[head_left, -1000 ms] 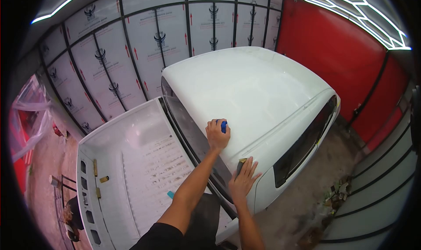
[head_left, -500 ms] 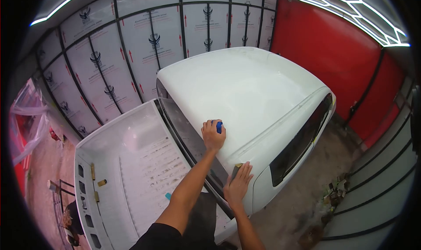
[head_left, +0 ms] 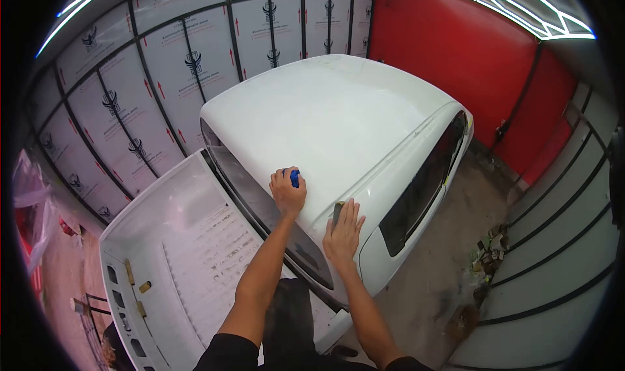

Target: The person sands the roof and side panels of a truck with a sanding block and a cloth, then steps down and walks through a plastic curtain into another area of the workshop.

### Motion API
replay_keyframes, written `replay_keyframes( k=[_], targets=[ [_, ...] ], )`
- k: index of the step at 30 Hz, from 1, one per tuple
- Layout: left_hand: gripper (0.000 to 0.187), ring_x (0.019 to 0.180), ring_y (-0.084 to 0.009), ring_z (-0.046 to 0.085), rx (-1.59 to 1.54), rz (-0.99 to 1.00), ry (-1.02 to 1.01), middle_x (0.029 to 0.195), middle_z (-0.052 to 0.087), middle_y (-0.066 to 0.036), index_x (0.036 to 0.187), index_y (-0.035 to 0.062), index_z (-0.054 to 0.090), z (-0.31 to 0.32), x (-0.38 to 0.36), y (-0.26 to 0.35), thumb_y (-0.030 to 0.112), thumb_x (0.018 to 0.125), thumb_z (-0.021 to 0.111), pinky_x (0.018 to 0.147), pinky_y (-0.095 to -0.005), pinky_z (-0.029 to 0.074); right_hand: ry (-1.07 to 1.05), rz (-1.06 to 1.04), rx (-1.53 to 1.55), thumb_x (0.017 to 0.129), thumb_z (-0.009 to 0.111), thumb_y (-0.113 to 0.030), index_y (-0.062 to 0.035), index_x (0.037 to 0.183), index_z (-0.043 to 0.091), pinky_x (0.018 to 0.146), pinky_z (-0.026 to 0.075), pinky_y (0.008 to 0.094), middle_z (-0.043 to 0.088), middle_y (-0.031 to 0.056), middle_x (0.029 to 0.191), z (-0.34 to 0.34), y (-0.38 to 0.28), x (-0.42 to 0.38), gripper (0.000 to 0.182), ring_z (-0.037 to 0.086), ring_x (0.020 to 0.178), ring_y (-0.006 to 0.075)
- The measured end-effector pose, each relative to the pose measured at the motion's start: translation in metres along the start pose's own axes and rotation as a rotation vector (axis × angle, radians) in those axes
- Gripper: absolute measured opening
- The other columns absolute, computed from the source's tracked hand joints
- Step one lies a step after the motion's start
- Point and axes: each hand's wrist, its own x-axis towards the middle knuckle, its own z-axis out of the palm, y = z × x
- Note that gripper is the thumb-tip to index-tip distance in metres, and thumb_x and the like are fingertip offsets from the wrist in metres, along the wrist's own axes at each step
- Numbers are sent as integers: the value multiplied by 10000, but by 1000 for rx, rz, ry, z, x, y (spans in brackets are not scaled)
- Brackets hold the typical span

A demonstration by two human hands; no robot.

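The white roof [head_left: 325,117] of a pickup cab fills the middle of the view. My left hand [head_left: 288,192] is wrapped round a small blue object [head_left: 295,178] at the roof's rear edge. To its right, my right hand [head_left: 344,233] lies on the rear corner of the roof, over a dark, flat pad [head_left: 337,213] that shows beside the thumb and fingertips. The pad's underside is hidden.
The white truck bed [head_left: 195,241] lies at the lower left, with yellowish blocks [head_left: 145,286] near its tailgate. A dark side window [head_left: 426,182] is on the right. Debris [head_left: 488,254] lies along the right wall. A red wall [head_left: 456,58] stands behind.
The view has shifted, so the truck sits further left. My right hand has moved forward along the roof's corner with the pad. My left hand still holds the blue object.
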Motion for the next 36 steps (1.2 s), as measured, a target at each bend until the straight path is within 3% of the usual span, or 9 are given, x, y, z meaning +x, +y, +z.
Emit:
replay_keyframes(
  k=[5, 8, 11, 15, 20, 27, 30, 33, 36],
  targets=[
    [226, 1127, -334, 615, 12, 19, 2, 1137, 681, -117, 1153, 114, 755, 4, 0, -3, 163, 935, 723, 1016, -480, 479, -22, 36, 56, 1092, 554, -314, 87, 1711, 203, 1361, 103, 615, 189, 252, 1812, 18, -12, -72, 817, 103, 1703, 409],
    [217, 1124, -334, 617, 18, 31, 16, 1129, 685, -108, 1146, 113, 755, 5, -1, -4, 166, 938, 725, 1011, -481, 481, 13, -27, -5, 1091, 555, -317, 94, 1703, 230, 1360, 109, 617, 191, 254, 1811, 4, -2, -30, 805, 108, 1702, 409],
    [211, 1128, -332, 619, 21, 22, -2, 1135, 687, -103, 1141, 116, 755, 6, -1, -6, 168, 939, 727, 1010, -480, 481, 15, 37, -25, 1086, 568, -309, 102, 1695, 247, 1358, 112, 623, 191, 251, 1812, 2, 1, -2, 802, 115, 1701, 410],
    [211, 1134, -329, 621, 21, 31, 1, 1145, 687, -103, 1144, 119, 756, 6, -2, -6, 170, 941, 726, 1012, -478, 481, -26, 53, 65, 1075, 590, -275, 113, 1689, 252, 1354, 119, 631, 200, 273, 1803, 15, -21, -71, 801, 125, 1697, 420],
    [243, 1143, -334, 613, 9, 23, -19, 1159, 677, -111, 1164, 125, 757, 5, 0, -6, 182, 930, 719, 1016, -488, 482, 40, -17, -14, 1082, 578, -268, 89, 1704, 231, 1353, 102, 629, 207, 263, 1804, 1, -4, -9, 797, 120, 1696, 428],
    [239, 1155, -333, 614, 16, 33, -7, 1163, 682, -110, 1171, 125, 756, 9, -1, -9, 186, 943, 717, 1022, -488, 481, -73, 36, 39, 1083, 560, -267, 92, 1712, 195, 1350, 81, 648, 137, 245, 1826, 19, -23, -79, 811, 95, 1699, 435],
    [238, 1154, -331, 620, 17, 28, -17, 1165, 690, -104, 1177, 128, 756, 5, 0, -7, 174, 945, 726, 1032, -484, 482, -10, 11, -71, 1052, 618, -280, 106, 1699, 226, 1347, 104, 653, 158, 268, 1816, 5, -8, -20, 849, 107, 1698, 434],
    [233, 1155, -331, 618, 23, 21, -25, 1164, 690, -104, 1173, 130, 755, 4, 1, -8, 174, 946, 726, 1036, -484, 478, 31, 44, -107, 1052, 619, -271, 107, 1694, 237, 1347, 98, 653, 160, 270, 1815, 6, -4, -11, 837, 108, 1699, 427],
    [229, 1150, -332, 615, 12, 24, -22, 1162, 687, -108, 1166, 127, 754, 6, 0, -7, 179, 945, 723, 1036, -484, 476, -19, 78, 23, 1053, 617, -267, 99, 1696, 243, 1343, 101, 660, 162, 259, 1818, 12, -21, -69, 829, 111, 1698, 430]
  ],
)
